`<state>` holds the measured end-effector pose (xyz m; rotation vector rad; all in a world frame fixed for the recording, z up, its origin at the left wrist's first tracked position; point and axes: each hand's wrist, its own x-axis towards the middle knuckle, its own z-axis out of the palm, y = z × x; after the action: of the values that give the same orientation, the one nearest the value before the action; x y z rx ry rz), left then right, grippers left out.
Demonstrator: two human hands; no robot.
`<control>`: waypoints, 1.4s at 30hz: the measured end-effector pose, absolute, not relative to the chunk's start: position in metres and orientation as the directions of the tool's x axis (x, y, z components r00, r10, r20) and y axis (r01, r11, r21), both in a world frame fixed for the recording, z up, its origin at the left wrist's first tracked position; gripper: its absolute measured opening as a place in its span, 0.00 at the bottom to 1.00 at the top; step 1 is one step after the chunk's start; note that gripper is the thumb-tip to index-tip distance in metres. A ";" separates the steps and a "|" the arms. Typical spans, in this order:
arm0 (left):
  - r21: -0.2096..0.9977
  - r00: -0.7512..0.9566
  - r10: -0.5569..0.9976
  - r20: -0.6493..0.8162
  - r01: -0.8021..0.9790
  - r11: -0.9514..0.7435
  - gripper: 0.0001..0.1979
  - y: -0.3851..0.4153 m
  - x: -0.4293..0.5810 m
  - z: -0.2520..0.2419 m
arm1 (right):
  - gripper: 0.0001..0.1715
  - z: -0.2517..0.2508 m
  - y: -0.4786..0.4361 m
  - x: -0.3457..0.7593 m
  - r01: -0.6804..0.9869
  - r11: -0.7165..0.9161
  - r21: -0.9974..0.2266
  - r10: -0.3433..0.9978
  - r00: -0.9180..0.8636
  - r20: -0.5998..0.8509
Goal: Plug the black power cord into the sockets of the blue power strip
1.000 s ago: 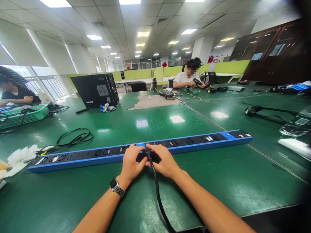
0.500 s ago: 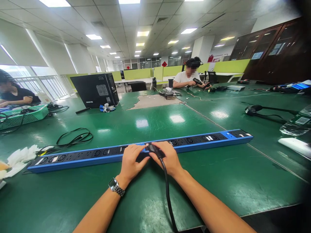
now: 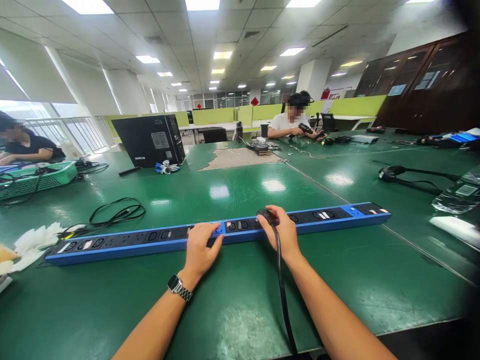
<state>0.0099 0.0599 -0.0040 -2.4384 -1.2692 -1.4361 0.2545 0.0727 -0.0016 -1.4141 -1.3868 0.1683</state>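
A long blue-and-black power strip (image 3: 146,252) lies crosswise on the green table, lined with several sockets. My left hand (image 3: 200,245), with a watch (image 3: 179,287) on its wrist, grips the strip left of its middle, fingers over the top and thumb at the front side. Between the thumb and fingers of my right hand (image 3: 283,232) is a black plug (image 3: 265,216), held at the strip's sockets right of the middle. The plug's front end is hidden, so whether it sits in a socket cannot be told. Its thick black cord (image 3: 281,280) hangs towards the table's near edge.
A coiled black cable (image 3: 116,212) and white tissues (image 3: 37,245) lie to the left. Beyond stand a black computer case (image 3: 146,142) and a green basket (image 3: 63,175). A bottle (image 3: 463,190) is at the right. Two people sit across and to the left.
My right hand has moved right along the strip with the plug, away from my left hand. My left hand has stayed at nearly the same place on the strip.
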 end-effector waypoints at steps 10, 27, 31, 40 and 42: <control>0.376 0.221 0.643 0.733 0.657 -0.654 0.10 0.060 0.009 -0.004 | 0.23 -0.008 0.076 0.259 0.735 0.257 -0.627 0.822 0.175 0.542; 0.382 0.220 0.646 0.731 0.653 -0.654 0.09 0.061 0.008 -0.008 | 0.19 -0.009 0.074 0.255 0.804 0.277 -0.526 0.804 0.106 0.585; 0.383 0.221 0.650 0.727 0.656 -0.651 0.09 0.062 0.009 -0.008 | 0.16 -0.010 0.074 0.252 0.823 0.305 -0.479 0.792 0.060 0.607; 0.388 0.216 0.654 0.725 0.657 -0.646 0.09 0.062 0.009 -0.008 | 0.14 -0.009 0.075 0.253 0.841 0.299 -0.451 0.808 0.027 0.588; 0.388 0.216 0.654 0.725 0.657 -0.646 0.09 0.062 0.008 -0.008 | 0.14 -0.008 0.075 0.254 0.849 0.299 -0.435 0.816 0.008 0.578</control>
<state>0.0085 0.0617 -0.0078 -2.4476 -1.3198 -1.4561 0.2539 0.0748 -0.0081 -1.5019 -1.7865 -0.0538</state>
